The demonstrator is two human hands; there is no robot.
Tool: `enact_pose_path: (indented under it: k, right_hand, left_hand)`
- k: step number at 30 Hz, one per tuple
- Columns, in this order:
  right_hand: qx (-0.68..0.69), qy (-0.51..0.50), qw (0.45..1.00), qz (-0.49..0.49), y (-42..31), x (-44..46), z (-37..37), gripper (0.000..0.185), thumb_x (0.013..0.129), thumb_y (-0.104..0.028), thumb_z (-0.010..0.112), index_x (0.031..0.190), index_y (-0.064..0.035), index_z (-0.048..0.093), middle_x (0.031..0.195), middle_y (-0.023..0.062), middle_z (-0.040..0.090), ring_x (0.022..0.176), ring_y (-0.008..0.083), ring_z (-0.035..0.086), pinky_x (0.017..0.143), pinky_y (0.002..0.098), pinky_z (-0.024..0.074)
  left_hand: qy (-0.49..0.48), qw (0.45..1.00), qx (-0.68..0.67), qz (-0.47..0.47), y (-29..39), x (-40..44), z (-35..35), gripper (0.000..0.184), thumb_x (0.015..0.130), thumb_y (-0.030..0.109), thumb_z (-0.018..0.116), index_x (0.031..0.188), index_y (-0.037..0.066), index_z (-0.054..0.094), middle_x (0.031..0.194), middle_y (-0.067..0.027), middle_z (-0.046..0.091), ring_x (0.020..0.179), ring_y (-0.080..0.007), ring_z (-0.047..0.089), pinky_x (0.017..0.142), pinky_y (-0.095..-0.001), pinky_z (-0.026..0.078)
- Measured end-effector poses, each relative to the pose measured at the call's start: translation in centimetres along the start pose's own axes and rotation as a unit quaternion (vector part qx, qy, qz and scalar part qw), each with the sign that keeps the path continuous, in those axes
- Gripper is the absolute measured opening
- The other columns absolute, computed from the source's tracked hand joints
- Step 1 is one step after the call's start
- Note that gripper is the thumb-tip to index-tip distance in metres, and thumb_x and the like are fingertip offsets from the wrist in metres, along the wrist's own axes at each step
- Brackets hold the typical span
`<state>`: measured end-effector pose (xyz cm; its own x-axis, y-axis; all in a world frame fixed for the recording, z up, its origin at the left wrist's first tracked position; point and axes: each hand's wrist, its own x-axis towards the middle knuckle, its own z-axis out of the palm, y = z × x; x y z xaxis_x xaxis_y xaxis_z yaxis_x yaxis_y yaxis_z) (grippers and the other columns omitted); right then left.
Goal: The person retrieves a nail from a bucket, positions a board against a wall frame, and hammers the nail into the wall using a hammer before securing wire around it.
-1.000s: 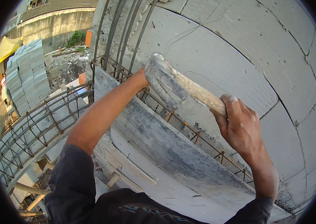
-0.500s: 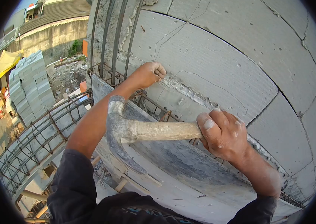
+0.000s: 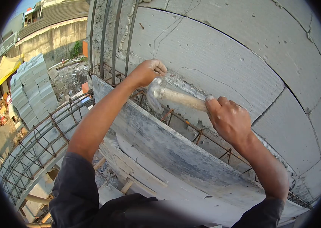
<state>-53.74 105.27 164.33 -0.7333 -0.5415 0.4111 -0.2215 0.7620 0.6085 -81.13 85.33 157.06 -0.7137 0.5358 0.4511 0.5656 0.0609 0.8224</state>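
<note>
My right hand [image 3: 229, 118] is wrapped round the wooden handle of a claw hammer [image 3: 183, 99]. The hammer's head is slightly blurred and lies just below and right of my left hand [image 3: 150, 72]. That hand is closed in a pinch close to the block wall [image 3: 210, 49]; whatever its fingertips hold is hidden. A thin wire [image 3: 217, 80] curves over the wall to the right of these fingers. Below both hands, the grey formwork board [image 3: 168, 140] runs along the wall, with a rebar cage [image 3: 200, 133] in the gap behind it.
Upright steel bars [image 3: 115, 41] rise at the wall's left end. Another curved rebar cage [image 3: 43, 133] extends at lower left. Down on the ground are stacked grey blocks [image 3: 33, 89], a yellow canopy [image 3: 5, 74] and rubble [image 3: 67, 78]. A small nail [image 3: 141, 26] sticks out of the wall.
The hammer has swung up and away from my body, its head moving from over the board to beside my left hand. My left hand stays in nearly the same place.
</note>
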Motion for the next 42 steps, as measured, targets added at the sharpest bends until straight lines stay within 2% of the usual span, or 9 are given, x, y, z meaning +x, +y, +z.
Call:
enact_pose_path:
  k: [3,6,9,15,18,26,32,37,42]
  right_hand:
    - [0.011,-0.153,0.967,0.203,-0.3,1.1,-1.1,0.013,0.099,-0.018,0.055,0.106,-0.0067,0.054,0.082,0.0151,0.066,0.072,0.0337,0.072,0.058,0.0417,0.0589]
    - [0.079,-0.078,0.973,0.201,-0.3,0.8,-1.3,0.019,0.100,-0.023,0.057,0.106,-0.0047,0.054,0.082,0.0176,0.068,0.068,0.0337,0.072,0.059,0.0419,0.0578]
    - [0.242,-0.141,0.909,0.309,-0.6,2.7,-3.5,0.033,0.098,-0.025,0.062,0.117,0.0001,0.053,0.081,0.0209,0.069,0.063,0.0321,0.070,0.056,0.0408,0.0543]
    - [0.348,-0.083,0.870,0.338,-0.1,6.1,-1.6,0.043,0.093,-0.025,0.067,0.121,0.0068,0.060,0.081,0.0225,0.068,0.069,0.0305,0.068,0.062,0.0429,0.0519]
    - [0.266,0.053,0.932,0.239,0.9,6.3,3.2,0.032,0.091,-0.021,0.069,0.110,0.0053,0.066,0.087,0.0232,0.066,0.078,0.0320,0.066,0.072,0.0460,0.0512]
    - [0.276,-0.054,0.929,0.242,0.6,7.0,3.8,0.026,0.093,-0.023,0.068,0.105,-0.0002,0.064,0.085,0.0194,0.066,0.075,0.0331,0.066,0.070,0.0464,0.0510]
    - [0.233,-0.058,0.934,0.264,1.1,5.7,0.9,0.025,0.096,-0.027,0.066,0.105,-0.0043,0.061,0.083,0.0157,0.068,0.065,0.0315,0.068,0.059,0.0427,0.0529]
    - [0.104,-0.088,0.969,0.205,0.6,1.9,0.6,0.026,0.094,-0.027,0.067,0.099,-0.0043,0.056,0.083,0.0158,0.068,0.070,0.0311,0.071,0.060,0.0435,0.0564]
    - [0.094,-0.095,0.980,0.148,-1.9,1.0,-1.8,0.023,0.091,-0.022,0.069,0.096,-0.0049,0.054,0.079,0.0135,0.065,0.071,0.0316,0.071,0.061,0.0433,0.0580]
  left_hand:
    - [0.001,1.000,0.008,0.020,-0.2,0.3,0.2,0.029,0.081,-0.012,0.062,0.108,-0.001,0.066,0.097,-0.0065,0.067,0.088,-0.0157,0.063,0.077,-0.0282,0.051]
    - [0.015,1.000,0.017,0.018,1.2,-0.7,-0.3,0.026,0.082,-0.005,0.065,0.108,-0.001,0.066,0.093,-0.0065,0.067,0.086,-0.0146,0.061,0.076,-0.0275,0.049]
    - [0.022,1.000,-0.022,0.000,1.8,-1.4,-0.2,0.019,0.085,0.008,0.069,0.102,0.001,0.066,0.090,-0.0052,0.065,0.082,-0.0129,0.059,0.074,-0.0266,0.047]
    - [-0.063,0.998,0.004,-0.021,4.4,-2.9,-0.5,0.031,0.085,0.036,0.076,0.086,0.006,0.067,0.077,-0.0005,0.058,0.073,-0.0108,0.053,0.064,-0.0258,0.041]
    - [-0.104,0.993,0.050,0.004,4.4,-3.1,-0.1,0.039,0.082,0.043,0.077,0.084,0.005,0.067,0.074,-0.0004,0.057,0.072,-0.0120,0.052,0.062,-0.0270,0.039]
    - [-0.162,0.981,0.104,0.015,4.6,-3.3,0.0,0.055,0.071,0.054,0.083,0.088,0.003,0.069,0.075,-0.0038,0.058,0.072,-0.0164,0.054,0.065,-0.0310,0.042]
    - [-0.062,0.991,0.111,-0.043,2.9,-2.5,-0.4,0.037,0.076,0.034,0.084,0.089,0.002,0.070,0.077,-0.0075,0.065,0.076,-0.0184,0.061,0.070,-0.0311,0.046]
    - [-0.014,0.992,0.112,0.058,-0.6,-0.7,-0.6,0.017,0.081,0.013,0.074,0.092,0.000,0.069,0.076,-0.0055,0.064,0.069,-0.0147,0.057,0.064,-0.0288,0.045]
    - [-0.025,0.996,0.052,-0.072,2.5,-2.0,0.0,0.014,0.083,0.009,0.076,0.093,0.003,0.069,0.078,-0.0050,0.066,0.067,-0.0144,0.058,0.062,-0.0285,0.046]
